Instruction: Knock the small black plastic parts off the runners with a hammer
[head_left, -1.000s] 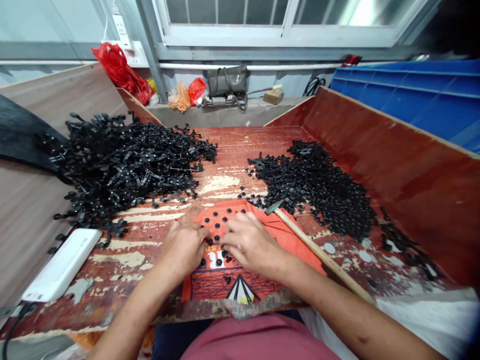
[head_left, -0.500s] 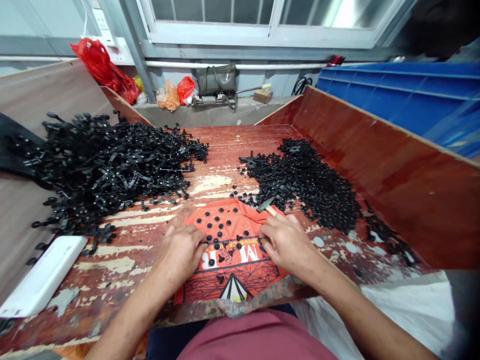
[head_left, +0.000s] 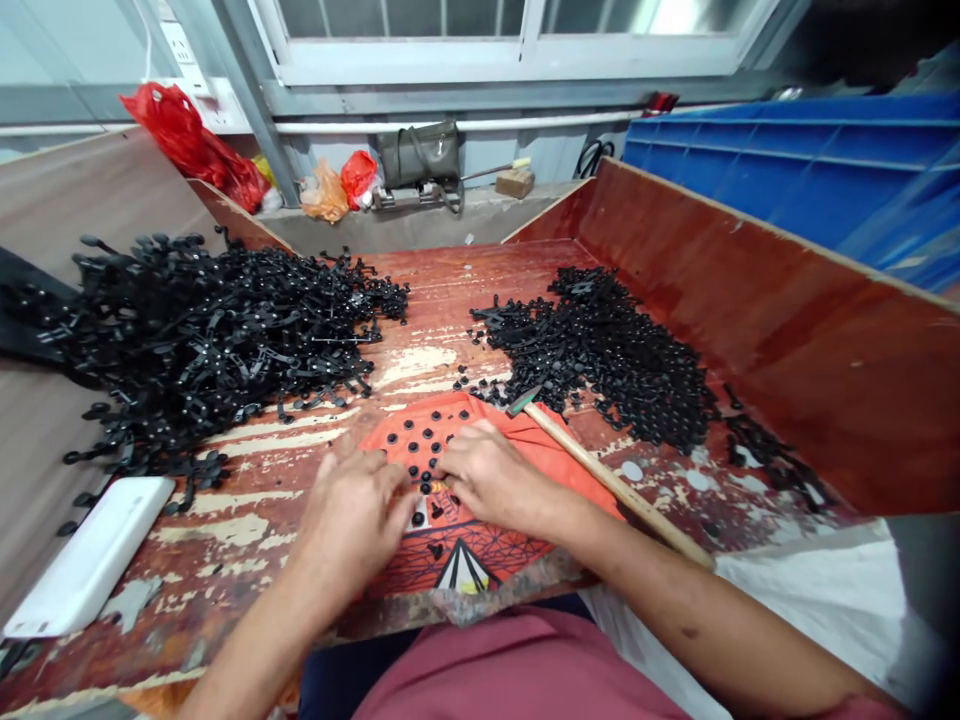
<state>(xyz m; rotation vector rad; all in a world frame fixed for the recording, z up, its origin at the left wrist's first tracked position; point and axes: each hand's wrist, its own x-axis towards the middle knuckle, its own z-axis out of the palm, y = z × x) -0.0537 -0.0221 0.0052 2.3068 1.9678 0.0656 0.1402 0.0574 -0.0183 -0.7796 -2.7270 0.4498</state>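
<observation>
The orange printed cloth (head_left: 532, 440) lies flat at the near edge of the worn red-brown wooden table (head_left: 442, 280), and the work in hand is all on top of it. Around a dozen small round black pieces (head_left: 413, 447), plastic by the look of them, stand flat in loose rows over the cloth's far and middle parts — that share of the setting-out looks done. Toward the cloth's near edge, a few black stemmed pieces (head_left: 436, 551) lie tipped over and apart from the rows; these seem not yet set in place. The stretch beneath the fingers is hidden, so a full count cannot be made.

The left hand (head_left: 356, 510) is at the cloth's left side, fingers curled and thumb close to them; whether a piece is pinched there, I cannot tell. The right hand (head_left: 484, 470) is over the cloth's middle, fingers bunched narrow beside the rows, and its grip is hidden too.

Much seems left over: a broad heap of jointed black parts (head_left: 217, 340) lies beyond the cloth to its left, and a heap of small black parts (head_left: 600, 350) beyond it to its right. The hammer with a pale wooden handle (head_left: 622, 487) lies along the cloth's right side, in neither hand — any hammering appears to be on hold.
</observation>
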